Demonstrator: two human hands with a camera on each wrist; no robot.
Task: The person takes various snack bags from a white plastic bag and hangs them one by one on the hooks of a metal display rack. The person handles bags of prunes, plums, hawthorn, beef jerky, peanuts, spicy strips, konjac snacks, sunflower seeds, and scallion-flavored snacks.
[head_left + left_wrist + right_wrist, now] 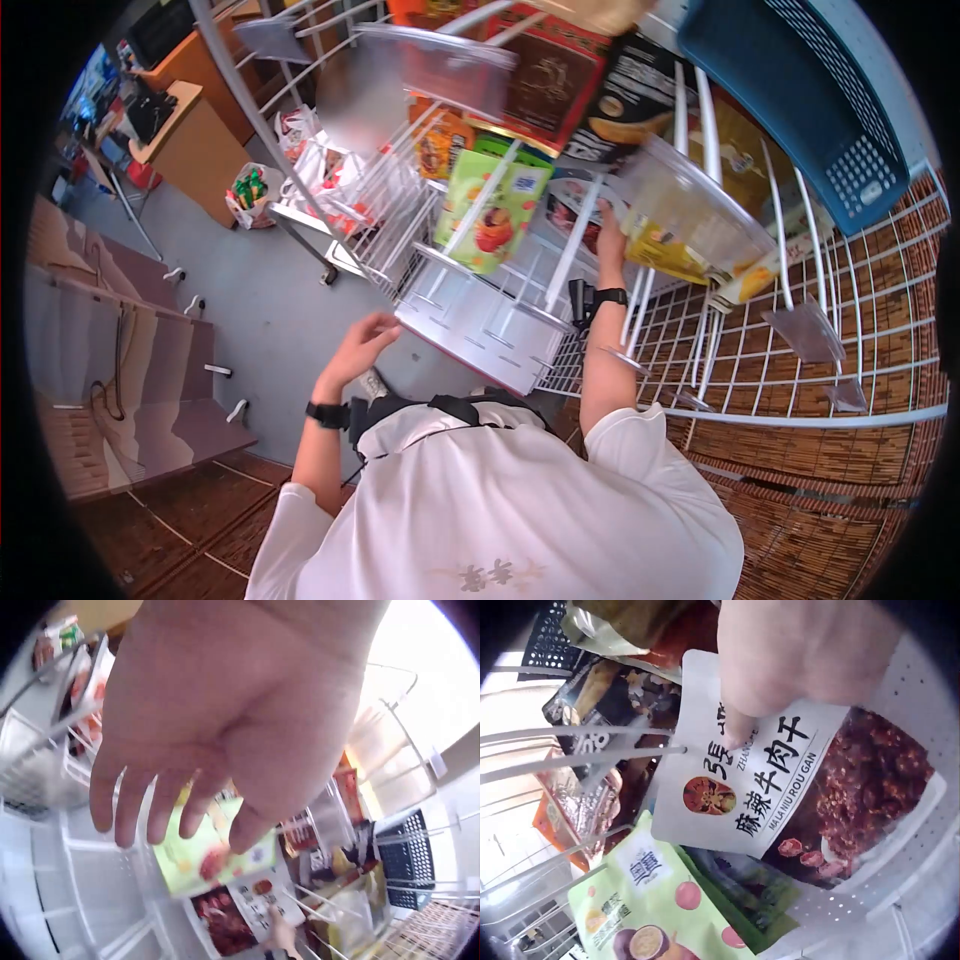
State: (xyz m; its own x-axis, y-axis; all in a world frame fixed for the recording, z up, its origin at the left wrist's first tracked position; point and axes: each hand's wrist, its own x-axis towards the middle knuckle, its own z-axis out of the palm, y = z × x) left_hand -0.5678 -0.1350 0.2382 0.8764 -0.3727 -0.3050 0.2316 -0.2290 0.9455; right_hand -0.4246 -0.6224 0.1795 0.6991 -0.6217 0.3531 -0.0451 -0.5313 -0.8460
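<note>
My right hand (pixel 611 240) reaches into the white wire rack and grips a white and dark red bag of beef jerky (pixel 780 772). In the right wrist view one fingertip lies on the front of the bag, near its printed lettering; the other fingertips are hidden. Beside the jerky, a pale green fruit snack bag (pixel 490 210) leans in the rack, overlapping a darker green bag (pixel 742 892). My left hand (pixel 362 345) hangs at the front of the rack, holding nothing, with its fingers (pixel 161 810) loosely extended in the left wrist view.
Above the jerky are a dark red package (pixel 550 80) and a black package (pixel 635 100). A blue perforated basket (pixel 790 90) sits at the upper right. Clear plastic holders (pixel 700 195) and wire bars surround the right arm. Filled plastic bags (pixel 330 175) stand left of the rack.
</note>
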